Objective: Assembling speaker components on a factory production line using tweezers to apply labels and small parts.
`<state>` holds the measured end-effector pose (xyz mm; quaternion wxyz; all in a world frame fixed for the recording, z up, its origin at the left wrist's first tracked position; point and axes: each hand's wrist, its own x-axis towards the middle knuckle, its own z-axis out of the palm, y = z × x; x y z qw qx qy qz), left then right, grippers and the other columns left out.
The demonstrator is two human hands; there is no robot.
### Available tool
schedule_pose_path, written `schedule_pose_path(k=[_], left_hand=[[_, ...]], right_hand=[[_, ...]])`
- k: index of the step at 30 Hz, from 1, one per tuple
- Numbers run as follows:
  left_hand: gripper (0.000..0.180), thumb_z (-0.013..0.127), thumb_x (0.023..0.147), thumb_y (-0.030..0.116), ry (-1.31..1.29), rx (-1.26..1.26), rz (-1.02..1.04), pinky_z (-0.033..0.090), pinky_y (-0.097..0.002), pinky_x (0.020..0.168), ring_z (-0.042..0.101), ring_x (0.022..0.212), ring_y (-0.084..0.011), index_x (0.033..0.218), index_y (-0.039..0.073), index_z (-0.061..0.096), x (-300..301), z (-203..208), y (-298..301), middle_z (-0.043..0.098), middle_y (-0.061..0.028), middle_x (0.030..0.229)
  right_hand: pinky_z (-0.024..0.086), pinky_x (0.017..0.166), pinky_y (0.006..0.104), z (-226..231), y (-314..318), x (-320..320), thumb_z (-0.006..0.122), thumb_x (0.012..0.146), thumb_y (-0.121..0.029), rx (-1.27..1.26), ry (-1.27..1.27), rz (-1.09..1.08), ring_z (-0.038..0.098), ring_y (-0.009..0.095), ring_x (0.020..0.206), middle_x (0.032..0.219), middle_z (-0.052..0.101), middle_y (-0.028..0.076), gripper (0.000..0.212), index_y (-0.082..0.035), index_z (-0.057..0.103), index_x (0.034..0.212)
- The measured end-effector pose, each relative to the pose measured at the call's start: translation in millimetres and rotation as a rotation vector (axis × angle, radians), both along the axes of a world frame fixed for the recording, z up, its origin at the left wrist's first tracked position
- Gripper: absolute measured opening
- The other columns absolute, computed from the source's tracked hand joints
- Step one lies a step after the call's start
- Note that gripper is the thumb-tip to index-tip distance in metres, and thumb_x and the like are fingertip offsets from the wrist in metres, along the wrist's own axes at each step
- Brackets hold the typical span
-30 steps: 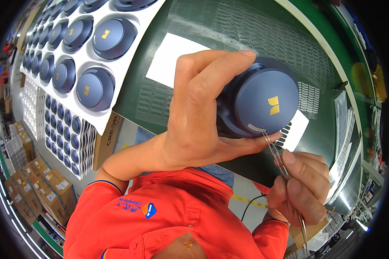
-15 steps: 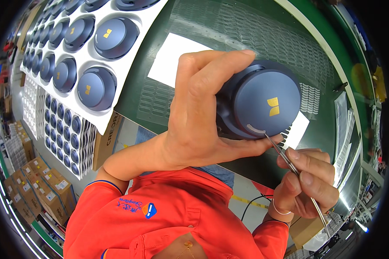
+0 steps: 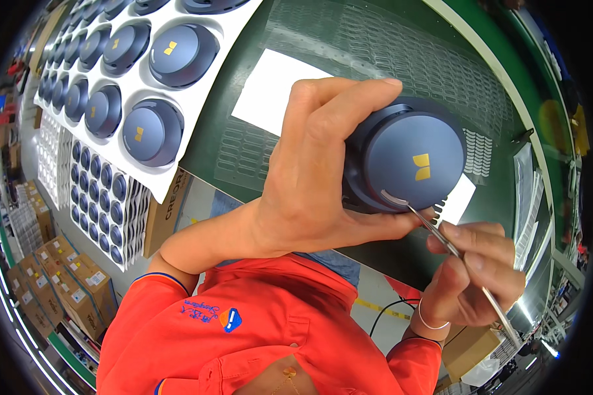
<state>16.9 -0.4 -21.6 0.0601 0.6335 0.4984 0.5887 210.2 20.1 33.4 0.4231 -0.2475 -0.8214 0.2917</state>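
My left hand (image 3: 316, 171) grips a dark blue, round headphone ear cup (image 3: 402, 155), thumb and fingers wrapped around its sides. A yellow emblem marks the cup's smooth face, which is turned up toward me. Along its lower rim lies a short, pale, curved strip (image 3: 394, 197). My right hand (image 3: 478, 270) is closed on thin metal tweezers (image 3: 456, 250), held like a pen. The tweezers' tip meets the rim at the right end of the strip, close to my left fingertip. Whether the tip pinches the strip is too small to tell.
A white moulded tray (image 3: 192, 106) of similar ear cups stands on the left, with stacked trays (image 3: 99, 204) and cartons (image 3: 79, 289) below. On the green table lie white paper (image 3: 267, 92), clear die-cut sheets (image 3: 402, 56), small label strips (image 3: 478, 153) and a white card (image 3: 461, 196).
Both hands, the ear cup and the tweezers have shifted slightly to the right in view. The tweezers' tip stays at the strip's end.
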Motion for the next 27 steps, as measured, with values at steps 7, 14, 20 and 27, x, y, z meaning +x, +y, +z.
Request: schedule_pose_path(k=[7,14,20,27], left_hand=[[0.101,0.094,0.051,0.025,0.039,-0.232,-0.142,0.050,-0.0342,0.085,0.059,0.100,-0.0253,0.133,-0.004,0.042,-12,9,-12,0.056,-0.0156,0.109],[0.086,0.090,0.059,0.030,0.251,-0.520,-0.631,0.037,-0.0450,0.105,0.053,0.117,-0.0355,0.128,0.001,0.048,-7,17,-35,0.053,-0.0206,0.130],[0.079,0.085,0.065,0.027,0.241,-0.514,-0.742,0.035,-0.0502,0.107,0.051,0.122,-0.0341,0.129,0.003,0.046,19,6,-26,0.051,-0.0212,0.131],[0.084,0.087,0.062,0.029,0.244,-0.581,-0.746,0.033,-0.0497,0.109,0.048,0.125,-0.0340,0.130,0.003,0.045,27,5,-18,0.047,-0.0209,0.137]], right_hand=[[0.052,0.051,0.0231,8,20,19,0.066,0.089,-0.016,-0.569,0.392,-0.059,0.063,0.017,0.061,0.082,0.063,0.019,0.025,-0.001,0.050,0.100],[0.054,0.070,0.0245,-10,52,58,0.063,0.084,0.006,-0.919,0.141,0.043,0.066,0.016,0.077,0.088,0.068,0.017,0.015,0.002,0.055,0.096],[0.052,0.068,0.0238,-26,60,67,0.067,0.083,0.001,-0.889,-0.064,0.021,0.064,0.015,0.075,0.089,0.065,0.015,0.016,0.000,0.056,0.094],[0.051,0.066,0.0212,-30,65,71,0.066,0.084,0.003,-0.877,-0.098,0.048,0.062,0.012,0.073,0.090,0.066,0.015,0.014,0.001,0.056,0.093]])
